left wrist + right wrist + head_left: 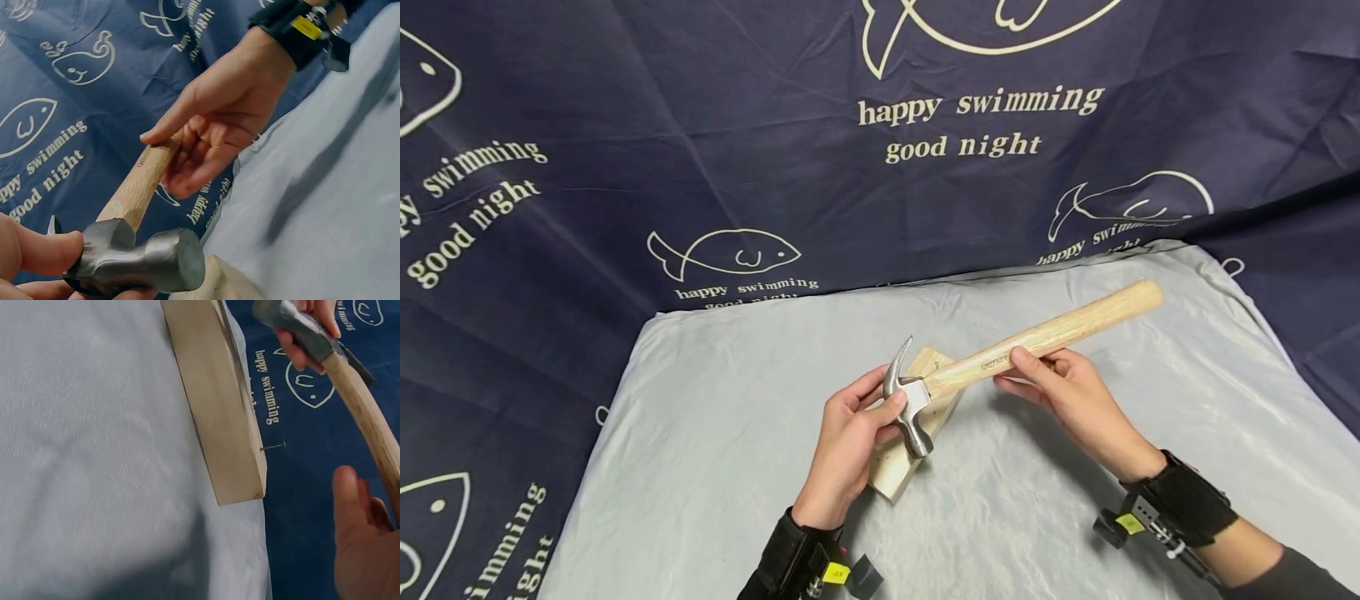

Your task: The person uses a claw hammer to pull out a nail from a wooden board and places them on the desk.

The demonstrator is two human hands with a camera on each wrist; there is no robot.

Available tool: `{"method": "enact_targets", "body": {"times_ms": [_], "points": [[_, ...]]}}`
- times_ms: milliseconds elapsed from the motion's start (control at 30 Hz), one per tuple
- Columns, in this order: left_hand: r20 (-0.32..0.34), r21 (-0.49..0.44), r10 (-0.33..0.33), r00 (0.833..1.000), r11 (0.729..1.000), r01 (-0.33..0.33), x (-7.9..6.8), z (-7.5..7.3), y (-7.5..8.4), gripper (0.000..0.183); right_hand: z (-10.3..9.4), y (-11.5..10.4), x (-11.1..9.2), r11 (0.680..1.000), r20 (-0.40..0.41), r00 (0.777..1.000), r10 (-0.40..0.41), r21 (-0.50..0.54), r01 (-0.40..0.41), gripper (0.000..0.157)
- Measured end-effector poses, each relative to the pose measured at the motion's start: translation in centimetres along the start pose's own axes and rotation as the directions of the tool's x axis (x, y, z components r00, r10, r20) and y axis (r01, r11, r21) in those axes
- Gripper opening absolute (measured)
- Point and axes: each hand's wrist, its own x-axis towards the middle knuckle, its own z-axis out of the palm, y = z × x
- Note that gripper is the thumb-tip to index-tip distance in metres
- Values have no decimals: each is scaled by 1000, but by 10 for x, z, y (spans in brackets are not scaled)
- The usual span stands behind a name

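A claw hammer point(1052, 335) with a pale wooden handle and a steel head point(150, 259) is held up over the table. My left hand point(844, 442) pinches the head, thumb on its near side. Farther along, my right hand point(1084, 406) holds the handle between thumb and fingers, part way along its length. The handle's free end points to the far right, and the claw points up. Beneath the hammer, a wooden block point(895, 469) lies on the table, partly hidden by the head and left hand. A nail point(273, 447) sticks out of the block near one end.
A light grey cloth point(715, 433) covers the table. Behind and to the left hangs a dark blue curtain point(820, 183) with white fish drawings and lettering. Each wrist wears a black band with a small camera; the right band point(1183, 500) shows clearly.
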Motion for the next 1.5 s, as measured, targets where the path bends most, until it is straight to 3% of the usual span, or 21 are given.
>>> {"method": "enact_targets", "body": {"times_ms": [200, 500, 733, 933, 1233, 1500], "points": [[21, 84, -27, 999, 996, 25, -2, 3, -1, 50, 3, -1, -1, 991, -22, 1000, -21, 130, 24, 19], [78, 95, -39, 996, 995, 32, -1, 4, -2, 53, 4, -9, -1, 978, -43, 998, -36, 202, 44, 21], [106, 135, -56, 993, 990, 42, 1, -1, -6, 52, 8, -9, -4, 977, -57, 997, -51, 204, 61, 21], [156, 99, -66, 986, 994, 50, 7, -3, -4, 50, 11, -12, -6, 974, -99, 994, -49, 217, 70, 19], [220, 81, -134, 966, 990, 119, 7, 1, -4, 51, 12, -17, -17, 959, -172, 984, -46, 267, 91, 17], [230, 167, -116, 966, 983, 78, 8, -12, 5, 48, 16, -23, -16, 965, -186, 981, -54, 243, 99, 15]]}}
